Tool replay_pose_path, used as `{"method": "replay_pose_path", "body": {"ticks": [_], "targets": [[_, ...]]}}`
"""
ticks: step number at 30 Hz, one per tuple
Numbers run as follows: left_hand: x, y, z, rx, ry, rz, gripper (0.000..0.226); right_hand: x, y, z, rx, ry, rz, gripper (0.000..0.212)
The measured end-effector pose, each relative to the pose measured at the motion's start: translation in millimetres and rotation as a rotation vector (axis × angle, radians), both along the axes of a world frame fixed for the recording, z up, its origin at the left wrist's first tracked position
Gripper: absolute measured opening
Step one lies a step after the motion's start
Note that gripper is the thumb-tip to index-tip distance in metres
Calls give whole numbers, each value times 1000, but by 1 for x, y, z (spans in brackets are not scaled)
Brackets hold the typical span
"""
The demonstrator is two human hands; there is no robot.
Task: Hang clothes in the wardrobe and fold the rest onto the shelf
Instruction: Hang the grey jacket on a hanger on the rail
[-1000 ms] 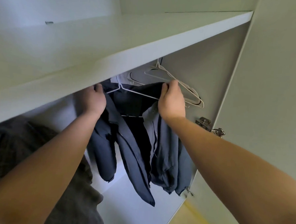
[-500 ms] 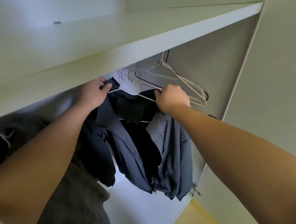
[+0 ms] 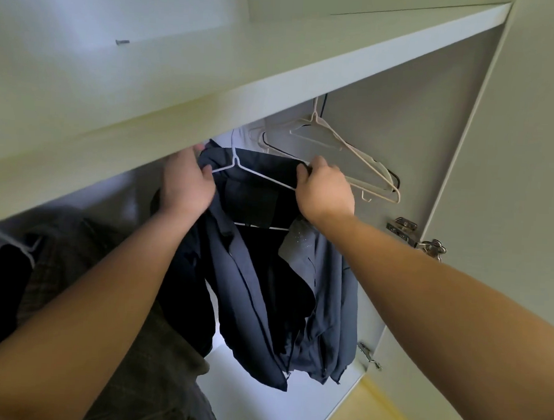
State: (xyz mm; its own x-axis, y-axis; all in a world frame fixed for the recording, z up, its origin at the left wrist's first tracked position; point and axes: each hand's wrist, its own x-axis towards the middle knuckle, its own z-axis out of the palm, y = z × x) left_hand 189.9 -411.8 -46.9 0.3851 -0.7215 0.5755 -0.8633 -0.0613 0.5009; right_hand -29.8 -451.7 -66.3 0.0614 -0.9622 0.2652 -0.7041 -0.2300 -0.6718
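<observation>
Inside, the wardrobe (image 3: pixel 402 126) holds a dark blue shirt (image 3: pixel 258 289) draped on a white wire hanger (image 3: pixel 264 175) just under the shelf (image 3: pixel 211 87). The hanger's neck rises behind the shelf's front edge, so whether its hook sits on a rail cannot be told. To the right of the shirt hang several spare hangers (image 3: pixel 337 135), pale ones and at least one black, bunched near the side wall. To the left hang a brownish plaid garment (image 3: pixel 74 263) and something black beside it. On the shelf lies one small screw (image 3: pixel 122 42), and a metal hinge (image 3: pixel 403 229) is fixed at the wardrobe's right edge. The hands are apart, one at each end of the hanger: the left hand (image 3: pixel 187 186) grips the shirt's shoulder where the wire bends, and the right hand (image 3: pixel 324 196) pinches the other arm of the wire together with the cloth over it. Against half a second ago, both hands have kept these places; the hanger's neck now shows plainly between them, and the hinge has come back into view.
</observation>
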Motion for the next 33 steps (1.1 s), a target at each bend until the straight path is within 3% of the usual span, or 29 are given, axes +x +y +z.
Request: {"method": "replay_pose_path", "body": {"ticks": [2,4,7,10,13,15,20,22,26,30,33], "targets": [[-6,5,-18,-37,15,-40,48,1,7,-12,-4,-111,34,21],[-8,7,-38,-53,176,1,60,0,16,-28,7,-249,44,33],[-11,11,-58,-50,405,77,59,-4,29,-52,67,-405,46,45],[-9,13,-73,1,409,93,52,-9,38,-72,35,-433,25,45],[-3,15,-81,26,448,101,51,-16,41,-79,-17,-389,-130,49],[-1,15,-85,46,473,111,51,-23,37,-80,76,-467,-215,52],[-11,32,-113,149,586,126,50,-44,30,-105,385,-868,-246,57],[-19,45,-135,216,602,145,54,-49,34,-126,476,-877,-244,58],[-31,68,-196,468,633,175,33,-55,49,-167,608,-766,-225,56],[-18,76,-302,711,753,188,37,-57,64,-216,784,-673,-189,29],[-48,91,-320,804,867,141,20,-55,67,-268,874,-584,-148,18]]}}
